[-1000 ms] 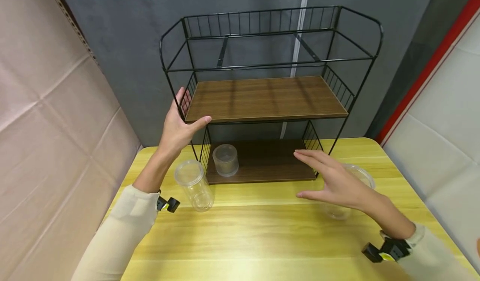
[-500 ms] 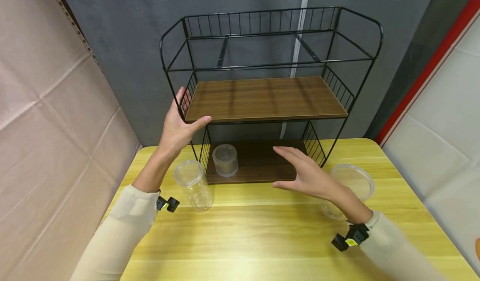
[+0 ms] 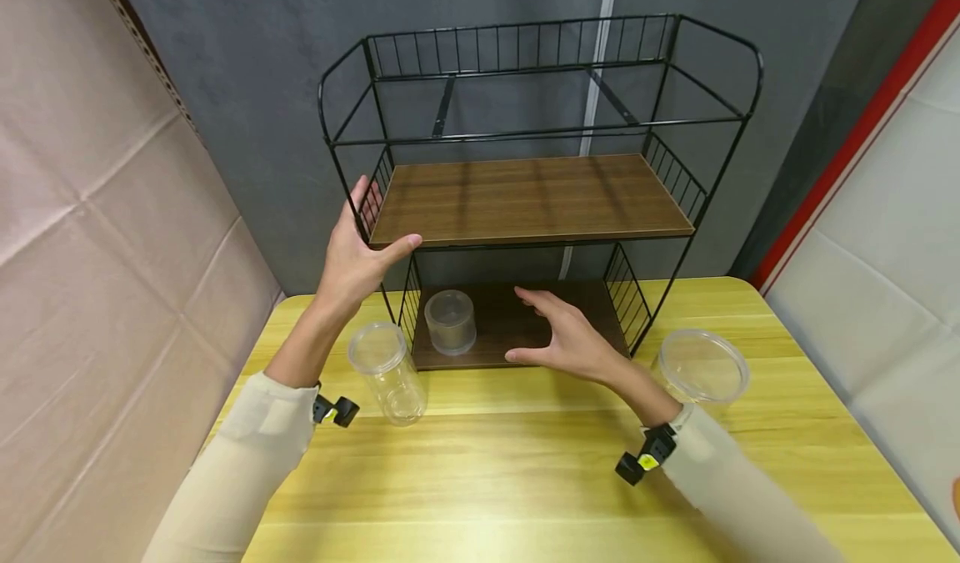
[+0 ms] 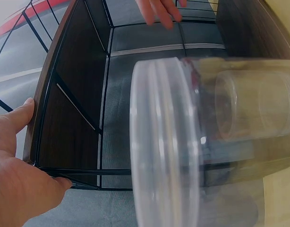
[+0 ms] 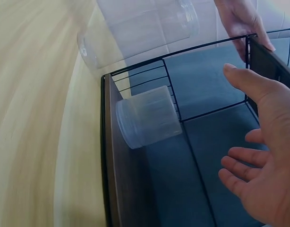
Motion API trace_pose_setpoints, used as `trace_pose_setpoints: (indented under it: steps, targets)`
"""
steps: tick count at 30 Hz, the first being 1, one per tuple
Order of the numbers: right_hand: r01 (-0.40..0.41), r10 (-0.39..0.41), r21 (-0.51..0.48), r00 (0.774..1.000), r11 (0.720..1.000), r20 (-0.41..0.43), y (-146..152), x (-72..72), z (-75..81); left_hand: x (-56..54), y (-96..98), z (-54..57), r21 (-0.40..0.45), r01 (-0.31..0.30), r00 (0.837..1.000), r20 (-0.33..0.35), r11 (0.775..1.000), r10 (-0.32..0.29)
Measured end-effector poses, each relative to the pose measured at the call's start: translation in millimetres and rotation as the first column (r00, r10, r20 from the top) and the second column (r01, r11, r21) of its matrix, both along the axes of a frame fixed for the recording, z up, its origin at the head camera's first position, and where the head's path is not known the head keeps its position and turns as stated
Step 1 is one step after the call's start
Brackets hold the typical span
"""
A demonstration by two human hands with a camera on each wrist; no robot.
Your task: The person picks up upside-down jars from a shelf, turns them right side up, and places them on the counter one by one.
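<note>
My left hand (image 3: pixel 352 258) grips the left side of a black wire rack (image 3: pixel 532 200) at its middle wooden shelf, thumb over the front corner and fingers behind the side wires. On the lower shelf, toward the left, stands a short clear jar (image 3: pixel 452 334) with a lid. My right hand (image 3: pixel 573 342) reaches in front of the lower shelf, to the right of that jar and apart from it, with thumb and fingers spread around nothing. In the right wrist view the short jar (image 5: pixel 149 116) lies beyond the spread right hand (image 5: pixel 268 156).
A tall clear lidded jar (image 3: pixel 397 384) stands on the table before the rack's left front corner; it fills much of the left wrist view. A wide clear jar (image 3: pixel 705 367) stands at right, partly behind the right forearm. A grey wall (image 3: pixel 247 87) rises behind the rack.
My right hand has moved left from beside the wide jar to the front of the lower shelf, nearer the short jar. The left hand keeps its hold on the rack.
</note>
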State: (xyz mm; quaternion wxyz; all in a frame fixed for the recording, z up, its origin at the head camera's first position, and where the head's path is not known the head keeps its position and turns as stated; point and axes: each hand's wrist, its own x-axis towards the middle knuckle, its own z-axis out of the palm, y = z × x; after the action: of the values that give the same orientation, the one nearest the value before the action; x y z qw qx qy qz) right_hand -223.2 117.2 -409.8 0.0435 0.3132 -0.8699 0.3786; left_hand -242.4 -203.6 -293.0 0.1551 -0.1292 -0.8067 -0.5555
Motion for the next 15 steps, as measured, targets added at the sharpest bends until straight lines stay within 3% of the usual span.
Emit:
trace_pose_setpoints:
  steps: [15]
  targets:
    - [0.064,-0.042,-0.162,0.99,0.985,0.134,-34,-26.8,-30.5,-0.6,-0.4,-1.3,-0.004,-0.005,1.0,-0.011,1.0,0.005]
